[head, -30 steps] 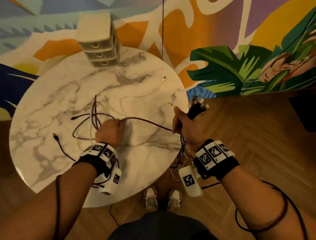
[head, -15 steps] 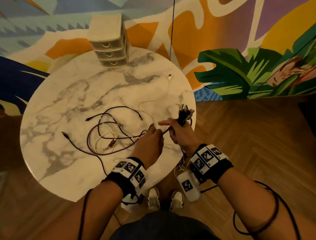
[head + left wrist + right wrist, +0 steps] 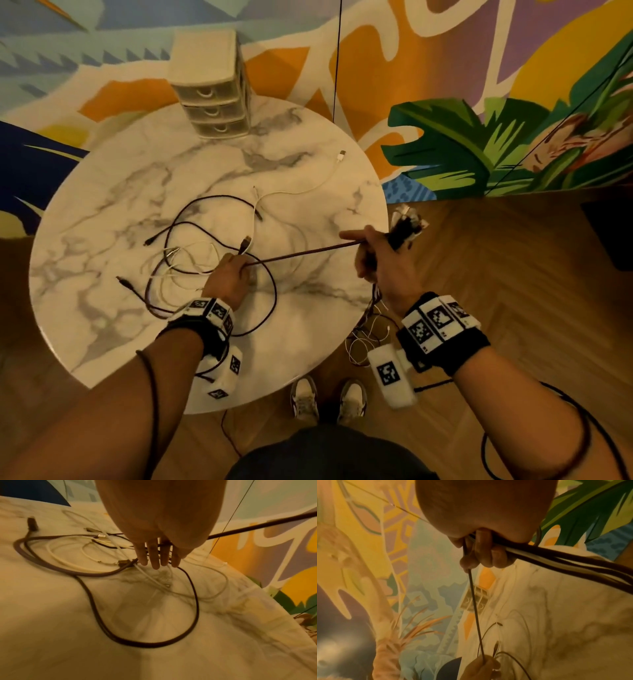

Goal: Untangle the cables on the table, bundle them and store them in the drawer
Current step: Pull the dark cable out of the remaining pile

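A dark maroon cable (image 3: 301, 254) stretches taut between my two hands above the round marble table (image 3: 102, 240). My left hand (image 3: 245, 270) grips it over the table's middle, fingers pointing down (image 3: 157, 558). My right hand (image 3: 370, 250) sits just past the table's right edge and grips a bundle of cables (image 3: 406, 226). Their plugs stick up above the fist and their tails dangle below. In the right wrist view the bundle (image 3: 565, 561) leaves the fist (image 3: 481, 555). A loose tangle of dark and white cables (image 3: 191, 260) lies left of my left hand.
A small cream drawer unit (image 3: 212, 92) with three shut drawers stands at the table's far edge. A white cable (image 3: 318, 180) trails toward the far right rim. A painted wall lies behind the table, wooden floor to the right, and my shoes (image 3: 329, 401) below the near rim.
My hands have drawn apart: the left slid left along the maroon cable, the right moved right past the table edge. The cable is now pulled straight, and the tangle has shifted.
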